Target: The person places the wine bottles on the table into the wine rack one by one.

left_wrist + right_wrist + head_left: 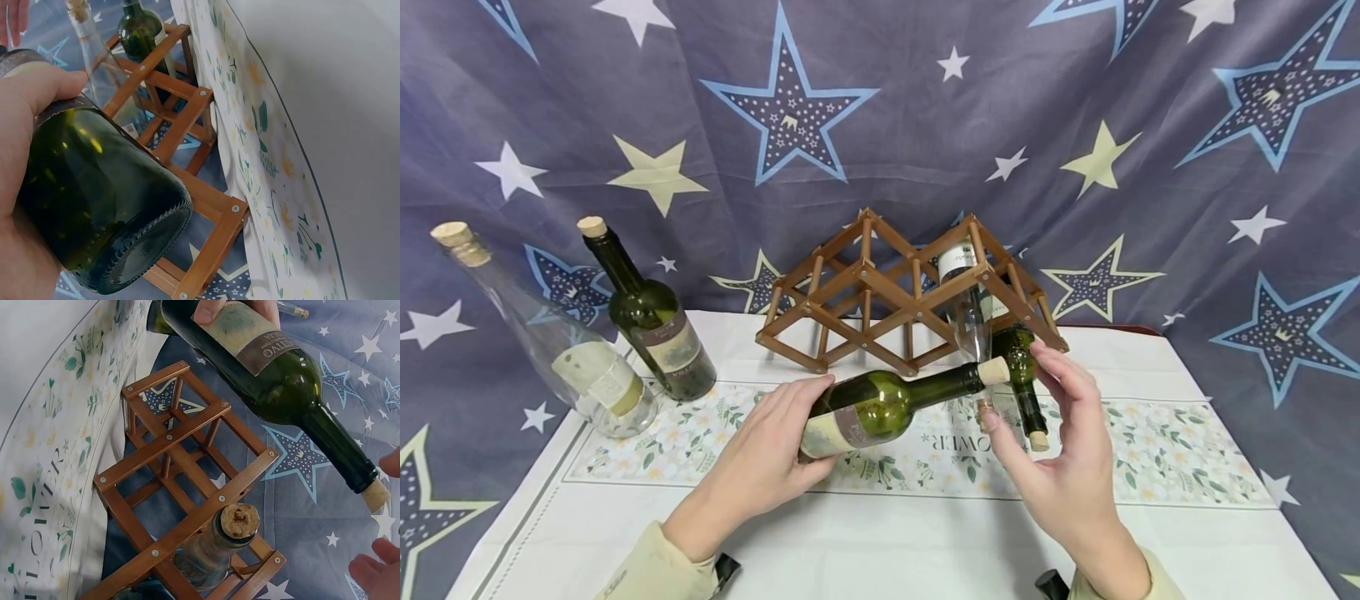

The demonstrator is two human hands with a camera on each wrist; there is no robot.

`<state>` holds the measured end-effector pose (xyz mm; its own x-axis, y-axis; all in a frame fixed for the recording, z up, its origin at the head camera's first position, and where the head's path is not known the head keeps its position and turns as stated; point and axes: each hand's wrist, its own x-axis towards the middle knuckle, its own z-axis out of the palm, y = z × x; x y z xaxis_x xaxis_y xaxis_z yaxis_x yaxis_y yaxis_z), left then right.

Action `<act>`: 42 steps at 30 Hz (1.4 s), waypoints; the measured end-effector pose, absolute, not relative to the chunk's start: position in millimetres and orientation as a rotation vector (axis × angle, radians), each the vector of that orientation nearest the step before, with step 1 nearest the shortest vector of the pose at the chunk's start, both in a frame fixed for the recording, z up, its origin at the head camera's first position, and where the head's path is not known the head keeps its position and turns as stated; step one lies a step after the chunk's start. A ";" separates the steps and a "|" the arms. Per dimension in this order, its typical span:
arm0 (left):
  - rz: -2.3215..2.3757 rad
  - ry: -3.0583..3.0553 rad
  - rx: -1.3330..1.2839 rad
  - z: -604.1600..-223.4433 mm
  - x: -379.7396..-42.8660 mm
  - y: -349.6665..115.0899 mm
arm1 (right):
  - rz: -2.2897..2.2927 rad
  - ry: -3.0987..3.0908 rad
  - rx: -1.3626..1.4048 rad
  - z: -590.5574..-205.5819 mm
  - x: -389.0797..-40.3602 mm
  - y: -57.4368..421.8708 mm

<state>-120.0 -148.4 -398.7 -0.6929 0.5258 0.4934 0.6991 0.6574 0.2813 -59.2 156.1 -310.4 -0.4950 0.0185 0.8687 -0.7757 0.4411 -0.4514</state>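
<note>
Although the head view shows both hands, only the left wrist view gives the ridged, hollowed base of the corked, dark-green glass bottle [876, 408], round whose labelled body the left hand [767, 446] is clasped. This bottle lies aslant before the brown wooden lattice rack [864, 275], neck toward the right hand [1075, 467], whose fingers are spread; the right wrist view reveals a gap between them and the cork. Open cells occupy the rack's left part; its right end carries a clear glass bottle [973, 325] and a second green bottle [1018, 362], corks projecting toward the person. Well left of the rack, a tall clear bottle [583, 367] and an upright green one [662, 333] stand close together near the edge of the smooth white tablecloth [917, 542], with bare cloth between the forearms. Round metal fasteners mark the rack's joints; the corks are pale and grainy.
</note>
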 end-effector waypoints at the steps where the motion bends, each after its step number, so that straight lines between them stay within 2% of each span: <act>1: -0.644 -2.510 -0.971 -399.1 -119.8 -149.1 | 1.119 -1.833 0.653 -310.8 -59.1 156.3; 22: -0.561 -2.546 -1.039 -405.2 -114.3 -156.7 | 0.636 -1.930 0.953 -333.9 -64.7 159.4; 42: -0.487 -2.586 -1.098 -403.6 -109.1 -158.2 | 0.364 -2.106 0.990 -350.5 -55.1 155.8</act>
